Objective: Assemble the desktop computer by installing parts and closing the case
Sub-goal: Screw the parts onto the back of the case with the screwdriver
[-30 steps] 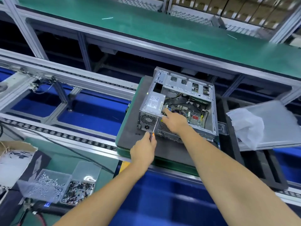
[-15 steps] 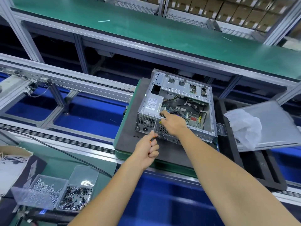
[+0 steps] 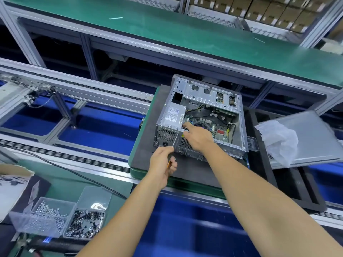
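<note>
The open computer case [image 3: 202,123] lay on its side on a dark foam pallet [image 3: 148,160], toward its far right corner; the right hand [image 3: 197,137], forefinger extended, pressed at the power supply [image 3: 171,118], apparently steadying it while the left hand [image 3: 163,166], fingers closed round a screwdriver [image 3: 174,145], addressed the rear panel. The pallet sat on a roller conveyor beneath a green shelf, the side panel [image 3: 311,138] set aside to the right and screw bins [image 3: 55,217] at the near left.

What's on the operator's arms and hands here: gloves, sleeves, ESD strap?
Nothing visible. The left hand and right hand are bare, with no gloves. Both forearms are uncovered for as far as the frame shows them, with no sleeve edge in view. No wrist strap, watch, ring or cable shows on either wrist. The upper arms are out of frame, so short sleeves cannot be ruled out.
</note>
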Demonstrator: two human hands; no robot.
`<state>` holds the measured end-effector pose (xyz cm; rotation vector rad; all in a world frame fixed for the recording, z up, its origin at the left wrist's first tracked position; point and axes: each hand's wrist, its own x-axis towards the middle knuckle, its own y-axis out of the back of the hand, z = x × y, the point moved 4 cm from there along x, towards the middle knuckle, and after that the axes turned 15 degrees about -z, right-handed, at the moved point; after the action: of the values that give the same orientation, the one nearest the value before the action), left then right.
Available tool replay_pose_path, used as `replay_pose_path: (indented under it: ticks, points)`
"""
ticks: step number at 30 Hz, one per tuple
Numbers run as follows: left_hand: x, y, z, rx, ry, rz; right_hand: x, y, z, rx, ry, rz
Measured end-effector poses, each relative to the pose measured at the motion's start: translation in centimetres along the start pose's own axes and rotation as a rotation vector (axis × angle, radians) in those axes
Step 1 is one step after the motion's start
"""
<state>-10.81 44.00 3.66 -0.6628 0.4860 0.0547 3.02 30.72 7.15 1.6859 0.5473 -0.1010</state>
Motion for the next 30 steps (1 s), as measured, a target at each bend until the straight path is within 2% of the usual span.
replay_pose_path:
  ticks: [2, 3, 5, 6, 9, 10, 11, 12, 13, 14, 16, 17, 19, 20, 22, 24, 25, 28, 29, 30]
  points:
    - [-0.1, -0.5, -0.8, -0.265, 0.107, -0.079, 0.0, 0.0, 0.0, 0.009, 0.006, -0.002]
    - [0.0, -0.7, -1.0, -0.284, 0.113, -0.1, 0.0, 0.0, 0.0, 0.011, 0.008, 0.001]
    - [0.2, -0.8, -0.7, -0.086, 0.038, -0.043, 0.0, 0.1, 0.0, 0.017, 0.008, 0.002]
    - [0.2, -0.7, -0.2, 0.148, -0.045, 0.019, 0.0, 0.0, 0.1, 0.02, 0.005, 0.003]
    - [-0.6, -1.0, 1.7, 1.318, -0.284, 0.328, 0.1, 0.0, 0.0, 0.009, -0.001, 0.001]
    - [-0.8, -1.3, 2.1, 1.572, -0.325, 0.408, 0.1, 0.0, 0.0, 0.01, -0.004, -0.002]
    - [-1.0, -1.6, 2.5, 1.692, -0.356, 0.441, 0.0, 0.0, 0.0, 0.009, -0.003, -0.001]
    - [-1.1, -1.7, 2.5, 1.717, -0.36, 0.444, 0.0, 0.0, 0.0, 0.007, 0.001, -0.003]
    - [-1.1, -1.6, 2.4, 1.642, -0.344, 0.41, 0.0, 0.1, -0.1, 0.008, 0.004, -0.008]
    - [-1.0, -1.3, 2.3, 1.45, -0.32, 0.345, -0.1, 0.1, -0.1, 0.013, 0.004, -0.013]
    - [-0.4, -0.7, 1.6, 0.741, -0.243, 0.166, -0.1, 0.2, -0.1, 0.017, 0.01, -0.016]
    - [-0.2, -0.4, 0.8, 0.357, -0.15, 0.096, -0.1, 0.2, 0.0, 0.018, 0.012, -0.018]
    - [0.0, -0.9, -0.6, -0.195, 0.044, -0.011, -0.1, 0.2, 0.0, 0.025, 0.011, -0.016]
    - [-0.1, -1.3, -1.1, -0.331, 0.107, -0.062, -0.1, 0.2, 0.0, 0.026, 0.01, -0.017]
    - [0.0, -2.2, -1.6, -0.358, 0.121, -0.133, -0.1, 0.1, 0.0, 0.022, 0.01, -0.018]
    - [0.4, -2.2, -1.4, -0.138, 0.056, -0.082, 0.0, 0.1, 0.0, 0.021, 0.011, -0.013]
    - [0.3, -1.9, -0.9, 0.082, -0.009, -0.017, 0.1, 0.1, 0.0, 0.021, 0.008, -0.011]
    - [-0.2, -1.2, 0.9, 1.157, -0.25, 0.293, 0.2, -0.1, 0.1, 0.016, -0.003, -0.004]
    - [-0.5, -1.3, 1.2, 1.404, -0.306, 0.375, 0.2, -0.1, 0.1, 0.015, 0.002, -0.003]
    - [-0.8, -1.5, 1.4, 1.524, -0.343, 0.413, 0.2, -0.1, 0.1, 0.012, 0.009, -0.003]
